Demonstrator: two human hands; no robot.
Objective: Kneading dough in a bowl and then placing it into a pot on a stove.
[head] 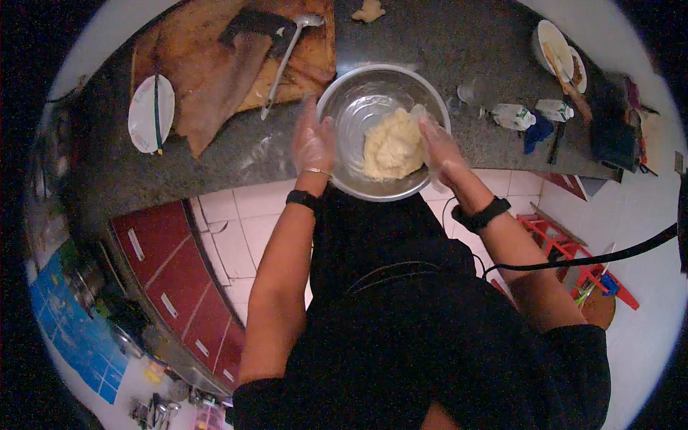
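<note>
A round metal bowl (349, 107) sits at the counter's front edge, its near side reaching past that edge. Inside it, toward the right, lies a lump of pale yellow dough (395, 145) with a rough surface. My left hand (314, 140), in a clear plastic glove, is at the bowl's left rim, fingers along the outside and thumb at the rim. Across the bowl, my right hand (442, 148), also in a clear glove, reaches over the right rim, its fingers against the dough's right side. The far fingertips are partly hidden.
Left of the bowl, a metal ladle (285, 64) lies on a wooden board (312, 91). Chopsticks cross a white oval dish (142, 115) farther left. Small bottles (513, 116) and dishes (553, 48) stand at right. A black cable (580, 260) runs past my right arm.
</note>
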